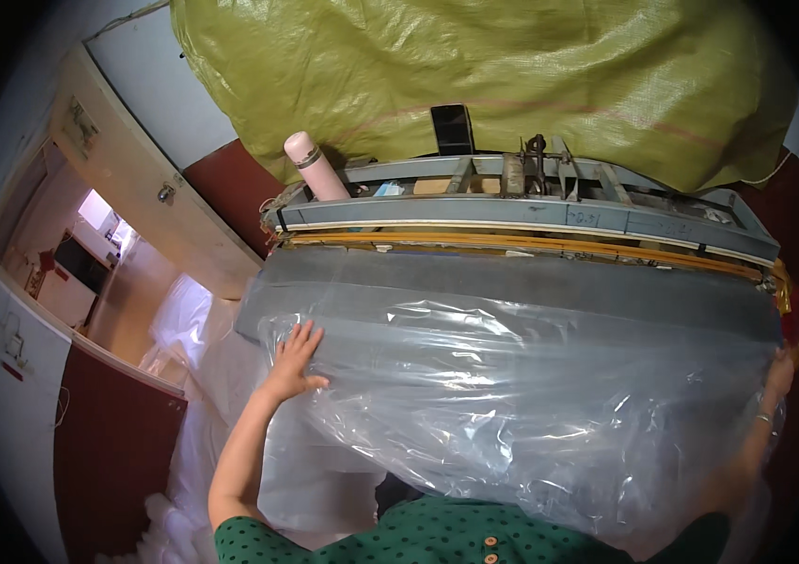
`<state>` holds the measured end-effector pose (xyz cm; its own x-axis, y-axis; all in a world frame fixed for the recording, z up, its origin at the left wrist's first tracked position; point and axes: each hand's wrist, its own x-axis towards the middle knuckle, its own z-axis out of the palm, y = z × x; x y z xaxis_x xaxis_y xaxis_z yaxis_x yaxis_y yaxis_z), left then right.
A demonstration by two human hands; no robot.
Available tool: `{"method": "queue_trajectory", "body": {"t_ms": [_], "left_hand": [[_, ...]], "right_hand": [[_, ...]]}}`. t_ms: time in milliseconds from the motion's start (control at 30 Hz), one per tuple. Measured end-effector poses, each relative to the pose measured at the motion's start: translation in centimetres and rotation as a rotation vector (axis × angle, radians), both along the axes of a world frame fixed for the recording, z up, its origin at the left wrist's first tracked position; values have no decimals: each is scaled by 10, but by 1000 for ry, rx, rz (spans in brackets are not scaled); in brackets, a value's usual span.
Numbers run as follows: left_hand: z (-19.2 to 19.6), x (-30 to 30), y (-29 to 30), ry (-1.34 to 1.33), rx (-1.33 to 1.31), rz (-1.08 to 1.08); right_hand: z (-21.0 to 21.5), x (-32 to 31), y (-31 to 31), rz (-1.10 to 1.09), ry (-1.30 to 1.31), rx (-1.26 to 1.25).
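Note:
A wide sheet of clear plastic film (474, 385) lies over a dark grey work surface (531, 282) and hangs down toward me. My left hand (296, 362) rests on the film near its left side, fingers spread and flat. Far to the right, my right hand (779, 369) is at the film's right edge, by the corner of the work surface. Its fingers are small and partly hidden there, so whether they grip the film does not show. Along the far side of the surface runs a long grey metal frame (437, 212) with orange-yellow strips (512, 242) in front of it.
A pink bottle (316, 167) and a dark phone (453, 129) stand at the metal frame. Behind hangs a large yellow-green woven sheet (512, 75). At left, a door (136, 150) stands open to another room. More clear film (183, 310) heaps by the doorway.

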<state>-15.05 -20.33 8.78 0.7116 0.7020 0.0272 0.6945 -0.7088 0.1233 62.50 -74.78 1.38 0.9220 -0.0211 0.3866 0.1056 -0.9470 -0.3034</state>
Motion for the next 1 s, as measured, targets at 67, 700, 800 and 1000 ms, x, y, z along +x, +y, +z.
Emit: {"method": "queue_trajectory", "body": {"t_ms": [67, 700, 800, 1000], "left_hand": [[-8, -10, 11, -139, 4, 1], [19, 96, 51, -175, -713, -142], [38, 96, 36, -183, -787, -228], [39, 79, 40, 29, -710, -219]], "right_hand": [[3, -3, -1, 2, 12, -37], [-8, 15, -20, -16, -34, -38], [-7, 14, -20, -15, -44, -54], [-4, 17, -18, -38, 14, -45]]}}
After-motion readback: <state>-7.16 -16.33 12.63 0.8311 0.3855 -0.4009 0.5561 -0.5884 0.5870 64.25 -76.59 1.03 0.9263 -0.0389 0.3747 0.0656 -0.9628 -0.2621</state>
